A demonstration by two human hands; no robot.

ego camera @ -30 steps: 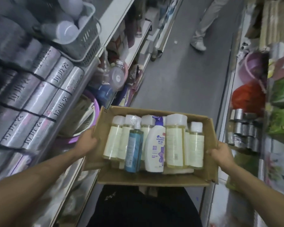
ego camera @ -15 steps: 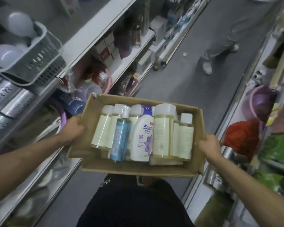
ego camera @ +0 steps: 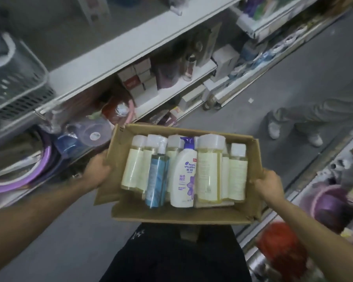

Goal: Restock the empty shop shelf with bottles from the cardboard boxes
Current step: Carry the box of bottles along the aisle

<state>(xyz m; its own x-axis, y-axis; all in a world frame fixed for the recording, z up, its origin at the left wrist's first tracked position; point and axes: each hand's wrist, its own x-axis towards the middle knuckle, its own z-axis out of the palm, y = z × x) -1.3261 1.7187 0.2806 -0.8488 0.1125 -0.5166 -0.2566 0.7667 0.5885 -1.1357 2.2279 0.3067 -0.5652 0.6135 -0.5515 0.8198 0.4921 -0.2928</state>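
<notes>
I carry an open cardboard box (ego camera: 171, 213) in front of my waist in a shop aisle. My left hand (ego camera: 97, 171) grips its left wall and my right hand (ego camera: 268, 187) grips its right wall. Inside lie several pale yellow bottles (ego camera: 209, 169) with white caps, a white shampoo bottle (ego camera: 183, 180) with a purple pump, and a blue bottle (ego camera: 157, 180). A white shelf board (ego camera: 114, 53) with a bare stretch runs along the upper left.
Shelves on the left hold a grey basket (ego camera: 14, 82), small boxes (ego camera: 139, 78), plastic lids and purple basins (ego camera: 18, 180). Another person's legs and white shoes (ego camera: 293, 127) stand in the grey aisle ahead right. The right shelf holds a purple basin (ego camera: 328, 204) and a red item (ego camera: 281, 247).
My view has swung left and moved forward along the aisle; the silver packs have left the frame. The box stays held by both hands, and the other person is now nearer.
</notes>
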